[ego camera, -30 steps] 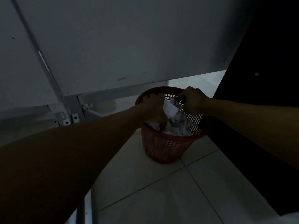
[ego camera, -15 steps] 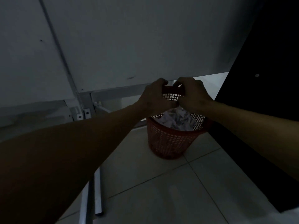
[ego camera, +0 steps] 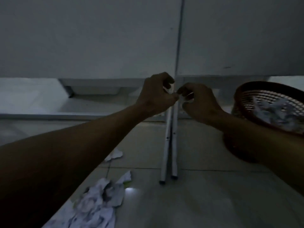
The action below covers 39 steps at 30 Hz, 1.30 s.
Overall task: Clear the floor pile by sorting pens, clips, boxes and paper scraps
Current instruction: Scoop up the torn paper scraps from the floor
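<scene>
My left hand point(ego camera: 156, 94) and my right hand point(ego camera: 197, 101) are raised side by side in mid view, fingertips almost touching, all fingers curled. I see nothing in the left hand. A small pale sliver shows between the right hand's fingers; in the dark I cannot tell whether it is held or is background. The red mesh basket point(ego camera: 246, 87) stands to the right of my right hand, with crumpled paper point(ego camera: 279, 111) inside. A pile of crumpled paper scraps point(ego camera: 98, 204) lies on the floor at lower left, partly under my left forearm. One more scrap point(ego camera: 115, 155) lies further back.
Two thin white metal legs point(ego camera: 174, 145) run down to the tiled floor just below my hands. A pale panel fills the upper view, with low white framing beneath it at the left. A small bright spot point(ego camera: 130, 190) glows beside the pile.
Both hands have left the basket rim and moved left, now held together in the air. The view has swung left, bringing the floor pile in and pushing the basket to the right edge.
</scene>
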{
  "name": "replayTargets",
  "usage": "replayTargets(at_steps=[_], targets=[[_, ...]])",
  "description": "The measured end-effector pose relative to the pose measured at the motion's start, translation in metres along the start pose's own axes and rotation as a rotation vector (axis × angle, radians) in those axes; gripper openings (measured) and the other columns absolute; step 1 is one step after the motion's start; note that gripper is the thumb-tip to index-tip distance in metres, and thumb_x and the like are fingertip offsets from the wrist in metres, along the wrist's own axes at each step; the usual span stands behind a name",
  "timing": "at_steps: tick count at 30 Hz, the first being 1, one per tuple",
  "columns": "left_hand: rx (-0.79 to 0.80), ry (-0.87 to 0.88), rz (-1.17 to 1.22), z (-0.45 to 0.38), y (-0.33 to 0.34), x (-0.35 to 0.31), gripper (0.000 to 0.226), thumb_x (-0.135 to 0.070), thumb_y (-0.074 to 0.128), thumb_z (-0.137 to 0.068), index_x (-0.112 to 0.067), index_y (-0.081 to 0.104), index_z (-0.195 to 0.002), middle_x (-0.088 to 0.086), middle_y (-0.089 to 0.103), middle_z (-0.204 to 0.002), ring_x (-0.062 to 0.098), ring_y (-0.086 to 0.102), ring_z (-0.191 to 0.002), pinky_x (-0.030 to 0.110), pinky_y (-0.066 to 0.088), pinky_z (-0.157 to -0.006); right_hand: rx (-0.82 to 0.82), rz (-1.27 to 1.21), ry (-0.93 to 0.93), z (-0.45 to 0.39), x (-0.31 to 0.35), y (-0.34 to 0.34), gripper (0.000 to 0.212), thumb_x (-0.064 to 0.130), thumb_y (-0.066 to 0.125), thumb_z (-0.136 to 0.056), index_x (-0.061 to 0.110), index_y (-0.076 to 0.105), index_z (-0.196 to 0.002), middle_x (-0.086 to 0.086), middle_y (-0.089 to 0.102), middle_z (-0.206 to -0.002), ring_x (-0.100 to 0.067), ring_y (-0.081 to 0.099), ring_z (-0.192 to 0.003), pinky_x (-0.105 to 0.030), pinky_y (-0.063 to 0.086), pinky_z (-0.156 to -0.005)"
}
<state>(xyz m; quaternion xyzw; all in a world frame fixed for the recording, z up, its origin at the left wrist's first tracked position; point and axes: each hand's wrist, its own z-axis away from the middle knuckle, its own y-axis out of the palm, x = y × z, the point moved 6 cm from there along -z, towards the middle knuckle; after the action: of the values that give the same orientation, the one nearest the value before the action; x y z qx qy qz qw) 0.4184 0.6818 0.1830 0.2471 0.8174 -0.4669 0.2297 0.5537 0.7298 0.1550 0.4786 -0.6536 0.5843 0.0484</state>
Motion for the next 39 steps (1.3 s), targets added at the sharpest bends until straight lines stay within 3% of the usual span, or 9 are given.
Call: replayTargets(at_steps=[3, 9, 14, 18, 22, 25, 28, 32, 39], targets=[[-0.019, -0.094, -0.106, 0.039, -0.045, 0.047, 0.035, -0.02, 0.076, -0.075, -0.006, 0.067, -0.106, 0.004, 0.068, -0.094, 0.012, 0.063, -0.073, 0.015, 0.049, -0.061, 0.166, -0.022, -0.077, 0.005, 0.03, 0.068, 0.04, 0.006, 0.068, -0.077, 0.017, 0.062, -0.116, -0.007, 0.059, -0.109, -0.019, 0.057, -0.094, -0.024, 0.044, -0.074], [0.038, -0.353, -0.272, 0.125, -0.118, 0.133, 0.028, -0.018, 0.073, -0.077, -0.009, 0.068, -0.103, 0.007, 0.069, -0.096, 0.014, 0.061, -0.075, 0.026, 0.05, -0.071, 0.563, -0.016, -0.212, 0.042, 0.093, 0.191, 0.059, 0.037, 0.073, -0.08, 0.026, 0.046, -0.131, -0.005, 0.045, -0.125, -0.022, 0.048, -0.113, -0.039, 0.045, -0.094], [0.18, -0.529, -0.318, 0.193, -0.141, 0.19, 0.03, -0.02, 0.072, -0.08, -0.013, 0.066, -0.109, 0.004, 0.065, -0.106, 0.001, 0.053, -0.071, 0.01, 0.04, -0.061, 0.839, 0.056, -0.331, 0.098, 0.118, 0.257, 0.1, 0.077, 0.057, -0.063, 0.036, 0.025, -0.147, 0.002, 0.021, -0.151, -0.019, 0.03, -0.135, -0.035, 0.038, -0.106], [0.298, -0.656, -0.305, 0.239, -0.142, 0.214, 0.035, -0.021, 0.07, -0.083, -0.014, 0.062, -0.116, 0.005, 0.062, -0.116, 0.007, 0.054, -0.082, 0.016, 0.04, -0.068, 0.834, 0.104, -0.433, 0.138, 0.118, 0.284, 0.123, 0.091, 0.058, -0.053, 0.041, 0.006, -0.152, 0.005, -0.006, -0.161, -0.016, -0.007, -0.148, -0.043, 0.015, -0.121], [0.401, -0.784, -0.31, 0.295, -0.139, 0.233, 0.04, -0.027, 0.066, -0.087, -0.016, 0.057, -0.124, 0.006, 0.056, -0.124, 0.018, 0.056, -0.105, 0.023, 0.041, -0.081, 0.846, 0.159, -0.484, 0.177, 0.12, 0.307, 0.138, 0.097, 0.057, -0.041, 0.046, -0.013, -0.149, 0.003, -0.027, -0.158, -0.02, -0.036, -0.141, -0.05, -0.014, -0.117], [0.317, -0.824, -0.343, 0.335, -0.139, 0.237, 0.04, -0.034, 0.06, -0.091, -0.019, 0.053, -0.128, 0.007, 0.051, -0.126, 0.024, 0.05, -0.114, 0.03, 0.042, -0.088, 0.824, 0.19, -0.484, 0.194, 0.121, 0.315, 0.144, 0.101, 0.053, -0.036, 0.044, -0.018, -0.148, -0.002, -0.032, -0.156, -0.024, -0.039, -0.139, -0.058, -0.017, -0.114], [0.146, -0.885, -0.466, 0.375, -0.142, 0.23, 0.055, -0.059, 0.041, -0.09, -0.026, 0.049, -0.133, 0.007, 0.043, -0.14, 0.028, 0.042, -0.124, 0.041, 0.041, -0.097, 0.801, 0.195, -0.476, 0.21, 0.123, 0.319, 0.148, 0.104, 0.046, -0.033, 0.039, -0.016, -0.151, -0.008, -0.029, -0.157, -0.031, -0.032, -0.142, -0.062, -0.015, -0.112], [-0.125, -1.001, -0.408, 0.419, -0.133, 0.212, 0.064, -0.066, 0.031, -0.087, -0.033, 0.04, -0.141, 0.004, 0.024, -0.156, 0.023, 0.02, -0.142, 0.044, 0.022, -0.113, 0.778, 0.17, -0.419, 0.226, 0.125, 0.329, 0.151, 0.105, 0.043, -0.03, 0.032, -0.001, -0.155, -0.016, -0.017, -0.16, -0.037, -0.02, -0.146, -0.066, -0.007, -0.111], [-0.178, -0.976, -0.212, 0.442, -0.078, 0.212, 0.066, -0.058, 0.016, -0.093, -0.024, 0.035, -0.146, 0.001, 0.022, -0.159, 0.017, 0.01, -0.147, 0.042, 0.011, -0.12, 0.772, 0.135, -0.391, 0.239, 0.125, 0.353, 0.152, 0.103, 0.045, -0.034, 0.025, -0.002, -0.155, -0.017, -0.019, -0.159, -0.031, -0.02, -0.147, -0.054, -0.011, -0.115]])
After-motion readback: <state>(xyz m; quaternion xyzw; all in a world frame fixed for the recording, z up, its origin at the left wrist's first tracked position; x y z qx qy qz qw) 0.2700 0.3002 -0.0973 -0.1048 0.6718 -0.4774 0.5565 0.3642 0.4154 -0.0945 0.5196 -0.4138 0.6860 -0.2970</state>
